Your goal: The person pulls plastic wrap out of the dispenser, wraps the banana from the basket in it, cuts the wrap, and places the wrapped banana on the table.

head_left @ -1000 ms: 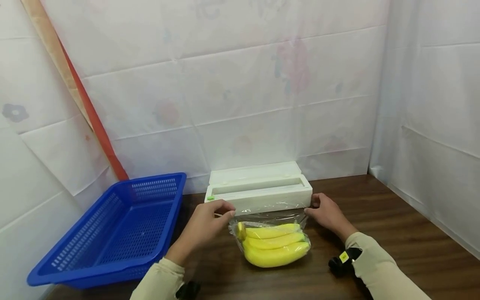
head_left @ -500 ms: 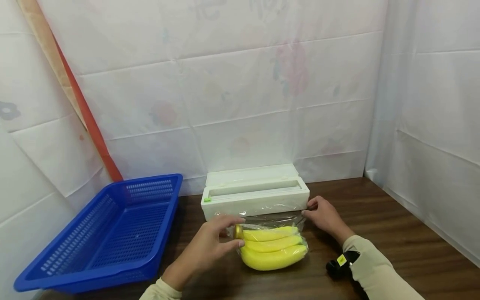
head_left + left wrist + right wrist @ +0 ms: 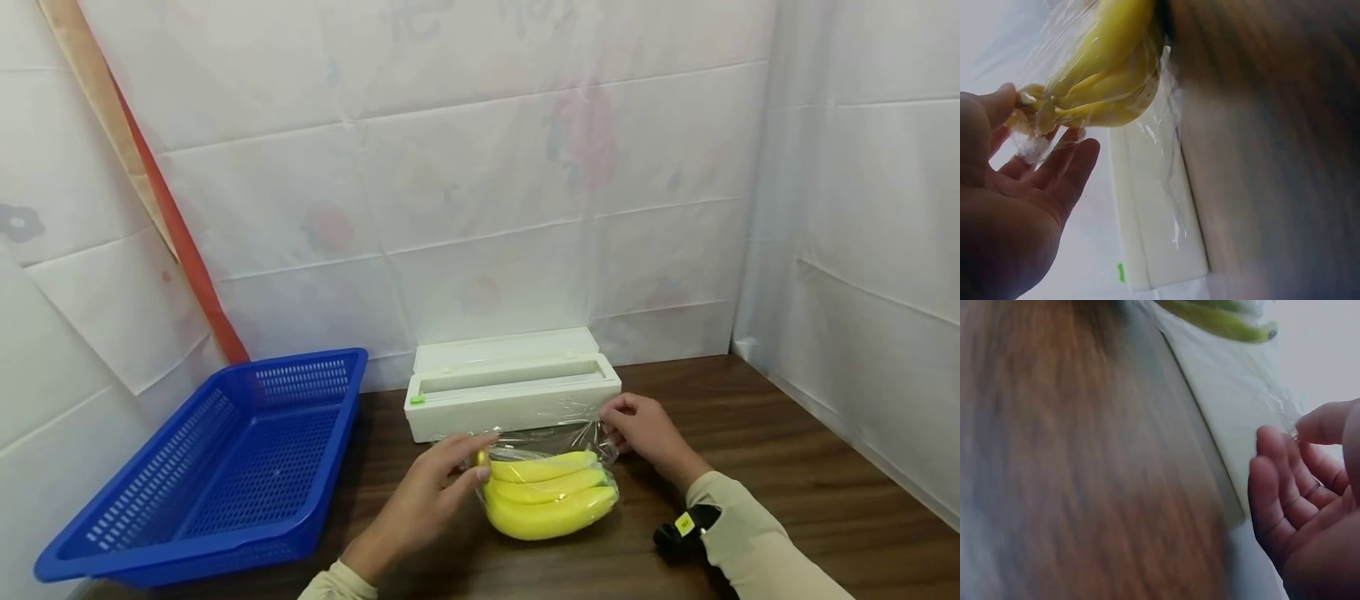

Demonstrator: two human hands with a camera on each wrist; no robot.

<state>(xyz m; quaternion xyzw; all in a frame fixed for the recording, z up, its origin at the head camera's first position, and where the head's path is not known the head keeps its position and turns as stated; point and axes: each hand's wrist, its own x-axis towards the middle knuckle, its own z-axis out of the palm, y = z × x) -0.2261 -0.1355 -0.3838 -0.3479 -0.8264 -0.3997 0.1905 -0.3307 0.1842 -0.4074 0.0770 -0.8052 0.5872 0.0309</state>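
Note:
A bunch of yellow bananas (image 3: 551, 504) lies on the table under clear plastic wrap (image 3: 558, 437), stem end to the left. My left hand (image 3: 427, 492) holds the wrapped stem end, thumb on the near side and fingers around the far side, as the left wrist view shows. At the right, my right hand (image 3: 648, 429) pinches the wrap's edge between thumb and fingertips. The wrap runs up from the bananas toward the front of a white box (image 3: 517, 412), whose lid stands raised. In the right wrist view, the pinched film (image 3: 1279, 406) stretches from the fingertips toward the bananas.
A blue perforated plastic basket (image 3: 198, 542) stands at the left. A green tab (image 3: 417, 399) sits on the white box's left front edge. White sheeting (image 3: 480, 167) hangs behind and at both sides of the brown wooden table (image 3: 750, 433).
My left hand has moved from the wrap's upper left corner down to the stem end of the bananas. The right hand has drawn the wrap's edge slightly leftward.

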